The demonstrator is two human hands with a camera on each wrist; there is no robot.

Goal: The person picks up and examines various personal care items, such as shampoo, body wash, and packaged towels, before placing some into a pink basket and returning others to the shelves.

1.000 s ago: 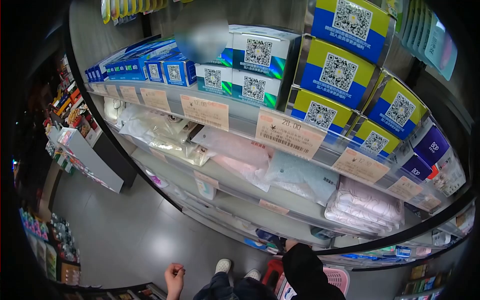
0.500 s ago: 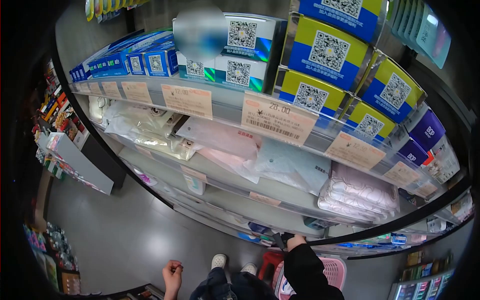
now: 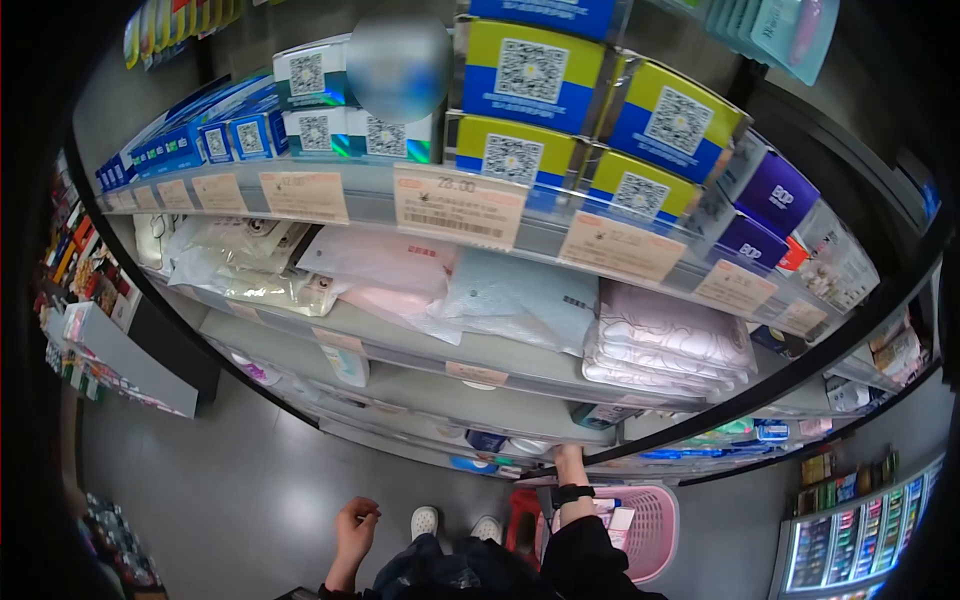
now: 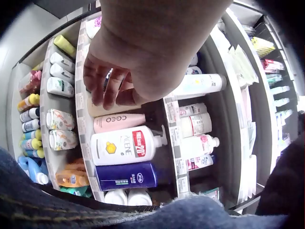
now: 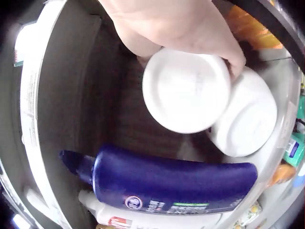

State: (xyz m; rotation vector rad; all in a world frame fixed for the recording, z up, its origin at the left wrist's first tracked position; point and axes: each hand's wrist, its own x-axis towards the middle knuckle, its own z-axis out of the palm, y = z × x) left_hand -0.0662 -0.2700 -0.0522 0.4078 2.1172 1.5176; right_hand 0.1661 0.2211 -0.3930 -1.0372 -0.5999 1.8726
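My right hand [image 5: 176,28] reaches into a lower shelf and grips a smooth white round container [image 5: 186,90], thumb on one side and fingers on the other. A second white container [image 5: 245,114] stands right beside it. Next to these is a dark blue pump bottle [image 5: 171,179], upright on the same shelf. In the head view the right hand [image 3: 569,462] is partly hidden by the shelf's dark edge. My left hand [image 3: 355,525] hangs loosely curled over the floor with nothing in it; in the left wrist view it overlaps the shelves of bottles.
A pink basket [image 3: 655,535] with boxes in it stands on the floor below my right arm, beside a red stool [image 3: 523,520]. Boxes with QR codes [image 3: 530,70] and bagged goods [image 3: 520,300] fill upper shelves. A white pump bottle [image 4: 124,145] stands by the blue one.
The head view has swung right, so the shelves shift left. My right hand has gone farther into the lower shelf, baring the wrist and its black band. The left hand stays hanging.
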